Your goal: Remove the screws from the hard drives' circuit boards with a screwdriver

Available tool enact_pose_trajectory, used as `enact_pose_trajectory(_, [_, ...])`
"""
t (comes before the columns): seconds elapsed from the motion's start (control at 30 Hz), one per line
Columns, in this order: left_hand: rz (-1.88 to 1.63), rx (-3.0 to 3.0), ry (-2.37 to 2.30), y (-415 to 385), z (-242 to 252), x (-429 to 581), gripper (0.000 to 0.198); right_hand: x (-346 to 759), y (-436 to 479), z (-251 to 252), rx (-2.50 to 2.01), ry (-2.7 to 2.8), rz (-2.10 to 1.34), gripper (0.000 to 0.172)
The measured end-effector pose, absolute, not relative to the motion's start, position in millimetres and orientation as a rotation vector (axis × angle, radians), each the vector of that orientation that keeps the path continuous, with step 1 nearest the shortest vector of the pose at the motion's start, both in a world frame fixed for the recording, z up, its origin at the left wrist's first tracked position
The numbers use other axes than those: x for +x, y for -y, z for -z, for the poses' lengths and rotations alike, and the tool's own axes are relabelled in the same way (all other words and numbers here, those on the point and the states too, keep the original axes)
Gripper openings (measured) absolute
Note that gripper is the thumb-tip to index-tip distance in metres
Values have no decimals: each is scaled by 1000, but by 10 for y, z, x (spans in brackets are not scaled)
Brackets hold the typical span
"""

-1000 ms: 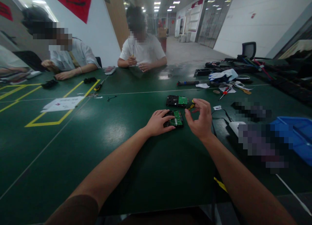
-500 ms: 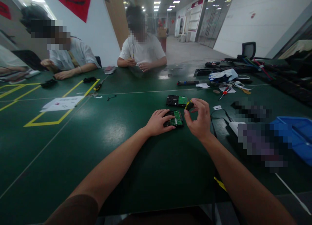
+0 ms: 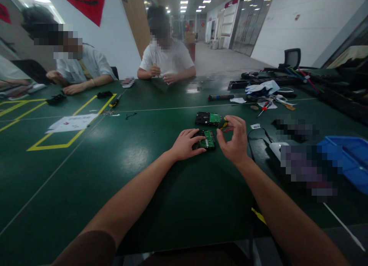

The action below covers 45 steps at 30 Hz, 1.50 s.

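My left hand (image 3: 187,145) is on a hard drive (image 3: 209,139) with a green circuit board facing up. Its thumb lies along the near side and its fingers reach over the left part, holding the drive against the table. Just right of that drive, my right hand (image 3: 234,137) pinches the black-and-yellow handle of a screwdriver (image 3: 223,123). The screwdriver's shaft and tip cannot be made out. A second hard drive (image 3: 208,118), also board side up, lies directly behind the first one.
Right of my hands are a cable, a white device (image 3: 276,149) and a blue tray (image 3: 349,158). Farther back lie a red screwdriver (image 3: 265,108), gloves (image 3: 262,88) and a dark cylindrical tool (image 3: 220,98). Paper sheets (image 3: 71,123) lie at left. Two people sit across the green table (image 3: 143,124).
The screwdriver handle has turned slightly in my right fingers. My left hand and both hard drives keep their places; the whole view has shifted a little.
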State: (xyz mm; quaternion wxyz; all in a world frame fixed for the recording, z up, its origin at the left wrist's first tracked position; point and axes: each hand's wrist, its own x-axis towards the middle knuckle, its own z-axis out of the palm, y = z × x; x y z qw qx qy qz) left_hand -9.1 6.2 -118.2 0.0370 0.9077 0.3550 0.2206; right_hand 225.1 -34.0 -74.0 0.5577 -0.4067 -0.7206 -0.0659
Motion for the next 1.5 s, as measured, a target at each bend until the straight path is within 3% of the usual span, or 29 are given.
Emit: enact_pose_trajectory(1.5, [-672,2784,-1096,-42,1150,-90,59,2245,358,716,-989,1742,183,66])
